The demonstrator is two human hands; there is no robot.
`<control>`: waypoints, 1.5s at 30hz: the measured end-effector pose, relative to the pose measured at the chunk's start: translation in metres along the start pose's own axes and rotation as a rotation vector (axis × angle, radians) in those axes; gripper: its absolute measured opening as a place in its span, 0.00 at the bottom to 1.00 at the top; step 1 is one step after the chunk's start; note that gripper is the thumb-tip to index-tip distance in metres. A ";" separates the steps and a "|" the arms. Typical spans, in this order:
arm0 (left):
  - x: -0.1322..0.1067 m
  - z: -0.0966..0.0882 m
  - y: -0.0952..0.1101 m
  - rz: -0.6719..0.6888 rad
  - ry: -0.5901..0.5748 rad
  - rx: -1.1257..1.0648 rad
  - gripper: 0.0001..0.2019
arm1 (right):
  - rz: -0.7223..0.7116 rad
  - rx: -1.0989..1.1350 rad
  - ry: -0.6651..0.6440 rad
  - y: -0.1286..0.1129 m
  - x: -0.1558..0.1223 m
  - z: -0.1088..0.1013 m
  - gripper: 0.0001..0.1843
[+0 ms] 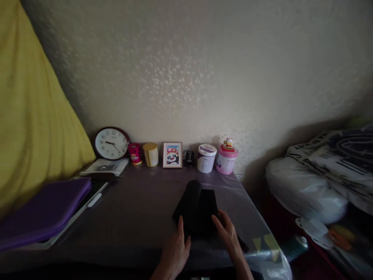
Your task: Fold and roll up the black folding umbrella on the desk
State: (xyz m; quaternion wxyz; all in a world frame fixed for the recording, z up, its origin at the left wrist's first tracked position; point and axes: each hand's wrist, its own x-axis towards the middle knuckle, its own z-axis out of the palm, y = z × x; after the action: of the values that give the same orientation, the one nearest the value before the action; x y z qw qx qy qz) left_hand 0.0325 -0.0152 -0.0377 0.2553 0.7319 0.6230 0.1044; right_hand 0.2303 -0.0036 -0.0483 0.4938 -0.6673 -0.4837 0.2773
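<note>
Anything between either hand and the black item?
Nothing visible. The right hand is at the black item's right edge, the left hand at its near left side. The framed picture and white-lidded tub stand beyond it, near the wall.

Bare left hand (176, 249): index finger (180, 226) extended forward, thumb (187, 244) apart. Bare right hand (228, 231): fingers (224, 216) bent inward. Both forearms (243, 266) angled forward.

- Two hands (176, 249) (229, 233)
- One black cloth (194, 210)
- One clock (111, 144)
- Four round containers (135, 154) (150, 154) (206, 158) (226, 160)
- One picture frame (172, 154)
- One small figurine (228, 143)
- One purple case (48, 208)
- One yellow curtain (37, 105)
- One surface (140, 210)
- One wall (186, 58)
</note>
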 end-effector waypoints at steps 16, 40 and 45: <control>0.003 0.004 -0.004 0.019 0.011 -0.015 0.30 | 0.099 -0.120 0.092 -0.022 -0.019 0.043 0.20; 0.008 -0.001 -0.004 -0.008 -0.057 -0.166 0.30 | -0.466 -0.601 -0.197 -0.060 -0.009 0.089 0.13; 0.009 0.007 -0.015 0.041 -0.021 -0.247 0.36 | -0.531 -0.623 -0.194 -0.064 -0.019 0.086 0.11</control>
State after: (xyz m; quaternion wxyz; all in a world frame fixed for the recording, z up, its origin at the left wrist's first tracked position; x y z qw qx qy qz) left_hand 0.0250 -0.0070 -0.0523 0.3480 0.7086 0.5876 0.1778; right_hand 0.1268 0.0152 -0.0221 0.2749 -0.6080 -0.7437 0.0423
